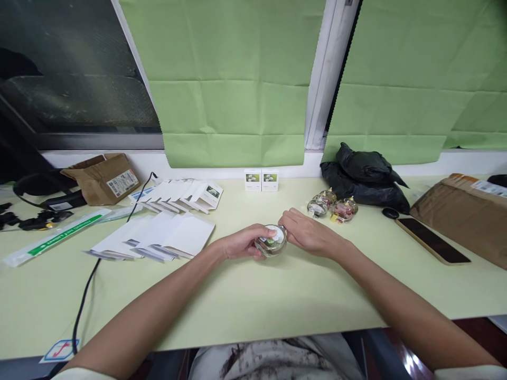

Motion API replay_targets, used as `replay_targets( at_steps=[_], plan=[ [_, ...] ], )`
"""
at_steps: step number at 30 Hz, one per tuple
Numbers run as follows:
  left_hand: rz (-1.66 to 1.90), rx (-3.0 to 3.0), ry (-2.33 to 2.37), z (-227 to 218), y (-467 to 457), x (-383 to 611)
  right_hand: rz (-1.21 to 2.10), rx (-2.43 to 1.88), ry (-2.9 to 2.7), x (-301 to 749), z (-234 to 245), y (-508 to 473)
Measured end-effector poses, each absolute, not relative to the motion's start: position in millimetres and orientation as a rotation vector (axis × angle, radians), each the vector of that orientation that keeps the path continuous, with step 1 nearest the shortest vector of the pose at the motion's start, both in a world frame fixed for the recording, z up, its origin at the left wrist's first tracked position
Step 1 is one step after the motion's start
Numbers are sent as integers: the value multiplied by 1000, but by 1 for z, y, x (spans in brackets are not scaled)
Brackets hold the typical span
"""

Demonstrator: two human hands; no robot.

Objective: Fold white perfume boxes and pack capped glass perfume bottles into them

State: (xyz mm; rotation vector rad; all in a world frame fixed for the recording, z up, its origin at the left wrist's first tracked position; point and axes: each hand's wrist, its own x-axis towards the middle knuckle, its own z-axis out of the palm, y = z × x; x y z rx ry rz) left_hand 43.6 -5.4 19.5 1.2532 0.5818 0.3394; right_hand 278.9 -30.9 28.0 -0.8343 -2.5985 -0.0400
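Note:
My left hand (246, 241) is closed around a round clear bauble (274, 244) over the middle of the table, its thumb pressed on the white-and-green label. My right hand (307, 232) has its fingers curled at the right end of the same bauble; what exactly they pinch there is hidden. Beyond my right hand lie several similar clear baubles (344, 210) with gold-coloured tops and coloured filling. Two small white boxes (261, 181) with green flower pictures stand side by side at the back of the table.
Flattened white cartons (154, 235) lie to the left, near an open cardboard box (103, 179) and a black cable (87, 290). Black plastic bags (366, 179), a phone (431, 240) and a brown parcel (463, 216) occupy the right. Green blinds (233, 84) hang behind.

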Motion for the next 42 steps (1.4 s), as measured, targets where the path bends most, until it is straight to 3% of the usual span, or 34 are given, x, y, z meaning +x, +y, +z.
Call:
replay_targets(
  at_steps=[7,13,22,34,38,42],
  plan=[
    [292,1355,616,25,-2,29,-34,-1046,-2396,313,40,-14],
    [534,1351,680,24,8,28,37,-1134,-2399,325,35,-11],
    [799,1949,975,5,11,34,179,-1264,-2480,321,21,-6],
    [904,2086,1138,-13,10,41,444,-1425,-2592,330,6,0],
    [969,2103,1099,-10,2,47,335,-1238,-2346,323,26,-11],
    [962,2050,1043,-5,-12,56,598,-1012,-2167,308,34,-22]
  ],
)
